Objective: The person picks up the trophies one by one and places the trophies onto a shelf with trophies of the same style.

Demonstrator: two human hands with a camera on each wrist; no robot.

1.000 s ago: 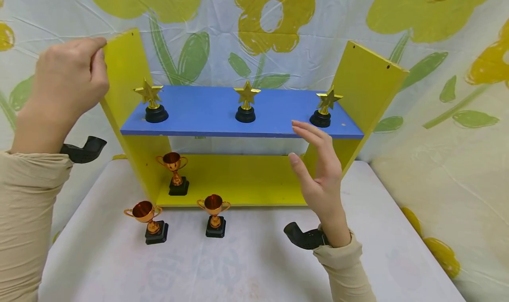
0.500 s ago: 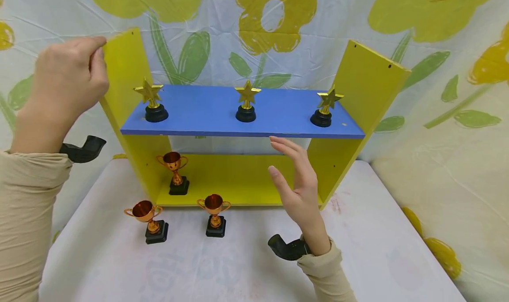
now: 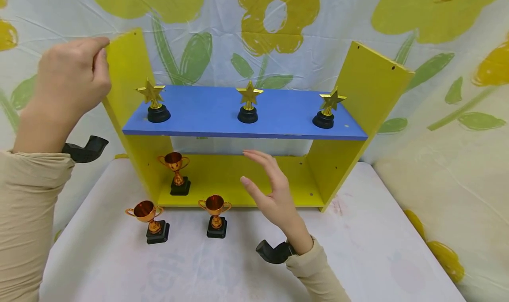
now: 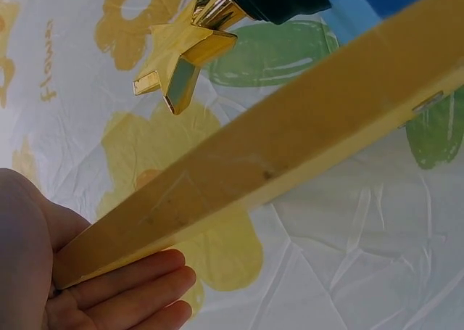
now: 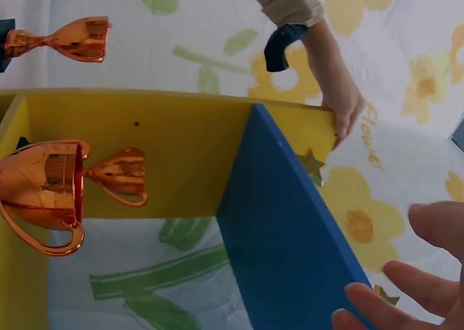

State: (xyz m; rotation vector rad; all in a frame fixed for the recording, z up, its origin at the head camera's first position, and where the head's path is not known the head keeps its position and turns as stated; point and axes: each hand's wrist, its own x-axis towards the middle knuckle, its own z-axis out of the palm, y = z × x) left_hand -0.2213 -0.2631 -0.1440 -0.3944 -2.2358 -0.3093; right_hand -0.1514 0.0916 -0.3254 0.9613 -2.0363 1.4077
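At the upper left my left hand (image 3: 73,74) grips the top end of the yellow shelf unit's left side panel (image 4: 239,156), thumb on one face and fingers on the other. My right hand (image 3: 270,189), fingers spread and holding nothing, hovers in front of the lower shelf. Nearest to it is a copper-coloured trophy cup (image 3: 215,205) on a black base, standing on the table before the unit. A second trophy cup (image 3: 145,211) stands to its left. A third trophy cup (image 3: 175,162) is on the yellow bottom shelf, at the left end.
Three gold star trophies stand on the blue shelf (image 3: 199,110): a left one (image 3: 151,93), a middle one (image 3: 249,94) and a right one (image 3: 332,102). A yellow right side panel (image 3: 374,85) rises beside them. Flower-printed cloth (image 3: 441,160) hangs behind and around the white table (image 3: 207,275).
My right hand has moved left and down, from before the right star trophy toward the middle trophy cup. My left hand keeps its hold on the side panel.
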